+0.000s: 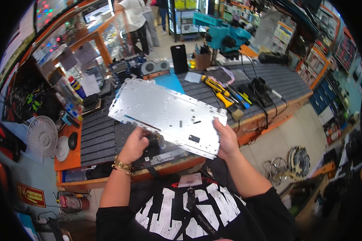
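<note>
A thin silver metal plate (pixel 161 114), rectangular with small holes and slots and notched edges, is held tilted above the workbench (pixel 94 138). My right hand (pixel 228 138) grips its right end, thumb on the top face and the other fingers out of sight beneath. At the plate's near edge, left of the middle, my left hand (pixel 136 143) is closed, its fingertips partly hidden by the plate. Beneath lies a dark, flat device part (pixel 126 138), mostly covered by the plate.
Yellow-handled screwdrivers (pixel 215 85) and other tools lie at the right of the bench, near black cables (pixel 261 90). A teal microscope (pixel 225 32) stands behind. A white fan (pixel 42 136) and a black mouse (pixel 73 140) are at left. People (pixel 134 20) stand beyond.
</note>
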The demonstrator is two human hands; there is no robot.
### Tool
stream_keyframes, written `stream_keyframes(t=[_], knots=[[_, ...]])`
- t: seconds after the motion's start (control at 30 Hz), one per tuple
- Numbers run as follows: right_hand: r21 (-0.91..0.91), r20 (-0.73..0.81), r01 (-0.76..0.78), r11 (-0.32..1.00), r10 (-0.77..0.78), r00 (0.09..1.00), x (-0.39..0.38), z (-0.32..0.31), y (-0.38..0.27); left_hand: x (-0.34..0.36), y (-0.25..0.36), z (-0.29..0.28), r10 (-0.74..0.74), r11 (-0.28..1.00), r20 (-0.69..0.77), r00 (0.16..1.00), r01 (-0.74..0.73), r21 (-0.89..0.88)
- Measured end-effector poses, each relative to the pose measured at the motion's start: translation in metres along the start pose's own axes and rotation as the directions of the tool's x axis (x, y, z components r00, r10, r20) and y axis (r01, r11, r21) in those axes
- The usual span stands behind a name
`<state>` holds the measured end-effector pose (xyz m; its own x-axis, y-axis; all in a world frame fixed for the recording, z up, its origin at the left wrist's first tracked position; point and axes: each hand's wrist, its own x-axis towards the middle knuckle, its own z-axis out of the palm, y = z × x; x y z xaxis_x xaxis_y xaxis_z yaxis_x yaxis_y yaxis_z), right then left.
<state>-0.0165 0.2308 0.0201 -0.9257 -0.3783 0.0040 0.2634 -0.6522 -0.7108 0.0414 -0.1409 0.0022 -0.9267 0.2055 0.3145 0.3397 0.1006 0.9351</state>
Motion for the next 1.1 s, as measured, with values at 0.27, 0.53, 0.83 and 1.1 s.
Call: stream_keyframes(t=[0.27,0.53,0.83,1.1], knots=[[-0.073,-0.119,-0.136,0.988,0.126,0.985,0.000,-0.004,0.021,0.005,-0.016,0.012,-0.451,0.831,-0.366,0.814,0.234,-0.505],[-0.097,0.088,-0.041,0.994,0.049,0.995,0.003,-0.011,0.026,0.026,-0.017,0.016,-0.448,0.805,-0.388,0.805,0.176,-0.566],[-0.217,0.233,-0.099,0.971,0.150,0.961,-0.053,-0.027,0.008,0.030,-0.016,0.023,-0.534,0.731,-0.383,0.754,0.184,-0.657],[-0.386,-0.193,0.279,0.879,-0.373,0.907,-0.180,-0.086,-0.083,0.012,0.022,0.054,-0.365,0.813,-0.321,0.874,0.131,-0.568]])
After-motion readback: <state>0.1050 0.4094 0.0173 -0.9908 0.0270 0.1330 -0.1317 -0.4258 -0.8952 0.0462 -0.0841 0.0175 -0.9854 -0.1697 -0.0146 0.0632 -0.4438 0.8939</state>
